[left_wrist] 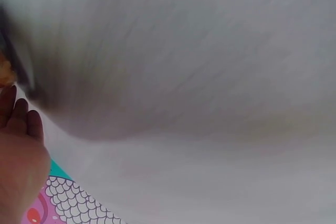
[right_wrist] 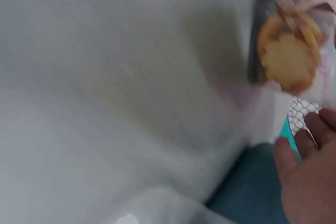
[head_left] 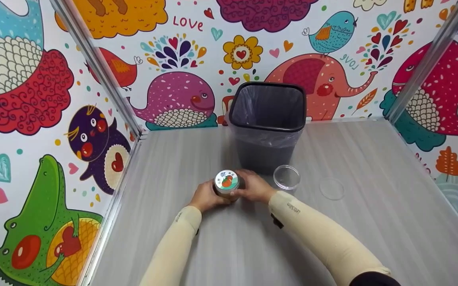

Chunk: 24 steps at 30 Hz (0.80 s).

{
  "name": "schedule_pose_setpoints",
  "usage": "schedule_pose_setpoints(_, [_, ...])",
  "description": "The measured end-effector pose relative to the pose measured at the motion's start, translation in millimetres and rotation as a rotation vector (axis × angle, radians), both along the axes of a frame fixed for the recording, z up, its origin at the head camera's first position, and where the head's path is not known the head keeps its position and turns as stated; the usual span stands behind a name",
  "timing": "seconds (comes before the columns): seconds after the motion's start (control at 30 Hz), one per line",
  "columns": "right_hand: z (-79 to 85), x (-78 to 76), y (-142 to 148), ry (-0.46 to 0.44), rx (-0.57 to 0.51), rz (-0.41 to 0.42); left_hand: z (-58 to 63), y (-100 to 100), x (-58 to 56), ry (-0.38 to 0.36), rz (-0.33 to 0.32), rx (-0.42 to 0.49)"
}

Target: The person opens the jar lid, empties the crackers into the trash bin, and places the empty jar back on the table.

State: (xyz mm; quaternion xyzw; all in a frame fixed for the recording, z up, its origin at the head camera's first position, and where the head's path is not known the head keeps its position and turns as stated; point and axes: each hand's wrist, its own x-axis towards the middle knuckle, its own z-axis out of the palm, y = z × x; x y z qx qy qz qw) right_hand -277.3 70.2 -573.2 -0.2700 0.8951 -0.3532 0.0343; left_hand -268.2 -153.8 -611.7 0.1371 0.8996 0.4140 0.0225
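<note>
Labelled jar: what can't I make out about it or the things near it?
Jar: cut off by the left edge and blurred, left wrist view.
Label: small print too tiny to read, head view.
Waste bin: floor hidden by its front wall, head view.
Clear container: lower part hidden by the right sleeve, head view.

left hand [head_left: 208, 196] + right hand [head_left: 255, 186] — grip jar [head_left: 227, 182] | bin [head_left: 264, 149] beyond | clear cup [head_left: 287, 178] right — clear lid [head_left: 331, 189] farther right

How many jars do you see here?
2: a labelled jar between the left hand and right hand, and a clear jar near the bin, toward its front right. More could hide in or behind the bin.
</note>
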Motion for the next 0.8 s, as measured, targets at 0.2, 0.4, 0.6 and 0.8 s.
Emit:
schedule_pose_setpoints(0.2, [10.7, -10.5, 6, -0.022, 0.015, 0.132, 2.4, 2, 1.0, -0.014, 0.007, -0.009])
schedule_pose_setpoints(0.4, [3.2, -2.9, 2, -0.028, 0.01, 0.04, 3.6, -1, 2.5, -0.011, 0.012, -0.014])
schedule_pose_setpoints(0.6, [-5.1, 10.5, -7, -0.004, -0.041, -0.079, 2.6, -2, 0.6, 0.001, 0.028, -0.007])
schedule_pose_setpoints(0.8, [-8.1, 11.6, -9, -0.009, -0.055, -0.102, -0.8, 1, 0.5, -0.007, 0.024, -0.004])
